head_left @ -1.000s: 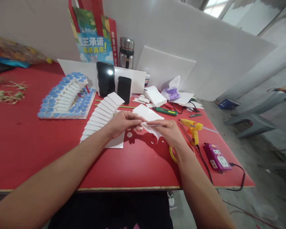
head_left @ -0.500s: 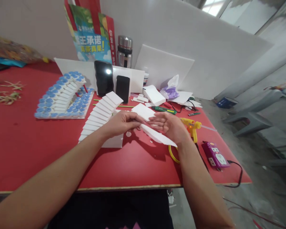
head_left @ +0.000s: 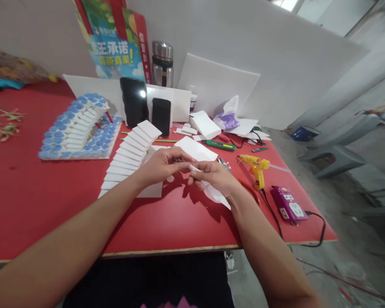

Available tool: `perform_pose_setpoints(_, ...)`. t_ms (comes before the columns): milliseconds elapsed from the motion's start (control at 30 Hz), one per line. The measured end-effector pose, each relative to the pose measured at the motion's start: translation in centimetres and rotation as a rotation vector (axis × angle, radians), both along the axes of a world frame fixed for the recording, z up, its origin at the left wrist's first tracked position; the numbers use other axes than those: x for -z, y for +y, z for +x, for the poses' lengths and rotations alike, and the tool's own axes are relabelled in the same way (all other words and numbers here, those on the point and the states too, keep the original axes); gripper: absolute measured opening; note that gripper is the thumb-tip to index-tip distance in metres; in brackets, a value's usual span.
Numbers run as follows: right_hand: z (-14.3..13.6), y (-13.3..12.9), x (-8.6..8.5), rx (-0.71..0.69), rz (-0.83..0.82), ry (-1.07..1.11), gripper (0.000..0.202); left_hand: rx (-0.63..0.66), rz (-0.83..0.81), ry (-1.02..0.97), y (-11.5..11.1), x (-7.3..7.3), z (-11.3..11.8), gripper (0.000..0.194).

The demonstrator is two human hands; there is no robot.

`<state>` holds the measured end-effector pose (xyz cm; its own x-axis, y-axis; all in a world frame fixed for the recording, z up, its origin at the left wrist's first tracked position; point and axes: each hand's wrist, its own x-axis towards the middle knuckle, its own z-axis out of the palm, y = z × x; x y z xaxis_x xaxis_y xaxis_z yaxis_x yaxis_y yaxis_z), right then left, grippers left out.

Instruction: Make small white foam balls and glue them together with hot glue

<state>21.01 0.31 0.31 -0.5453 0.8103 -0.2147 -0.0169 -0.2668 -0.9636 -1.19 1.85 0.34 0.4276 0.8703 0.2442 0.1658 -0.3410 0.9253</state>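
Note:
My left hand pinches one end of a thin white paper strip over the middle of the red table. Against the same end, my right hand presses its thumb and curled fingers, so both hands grip the strip. The held end looks narrow and rolled or folded. Its loose part hangs below my right palm toward the wrist. Beside my left hand stands a curved stair of white board steps on a white base, partly covered by my forearm. Beyond my hands lies a flat white sheet.
A yellow glue gun and a purple power socket with cables sit at right. A green-handled tool lies behind my hands. Two phones lean at the back. At left is a blue-and-white stair model.
My right hand has closed from a spread position onto the strip's end and come against my left fingers. The strip has swung lower. The whole view has shifted slightly.

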Motion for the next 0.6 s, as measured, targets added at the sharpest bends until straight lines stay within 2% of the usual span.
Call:
perform_pose_setpoints(167,-0.07,-0.17,-0.14,-0.012,-0.005,0.007,0.037,0.047,0.106,-0.024,-0.01,-0.13,0.12,0.006)
perform_pose_setpoints(300,-0.25,-0.20,-0.13,0.002,-0.145,0.104,0.036,0.042,0.166,0.007,-0.18,-0.35,0.06,0.006)
perform_pose_setpoints(400,-0.37,-0.10,0.00,0.035,-0.217,0.138,0.035,0.052,0.159,0.023,-0.24,-0.44,0.02,0.004)
perform_pose_setpoints(600,-0.12,0.06,-0.07,0.041,-0.197,0.108,0.031,0.062,0.106,0.060,-0.19,-0.25,-0.15,0.009)
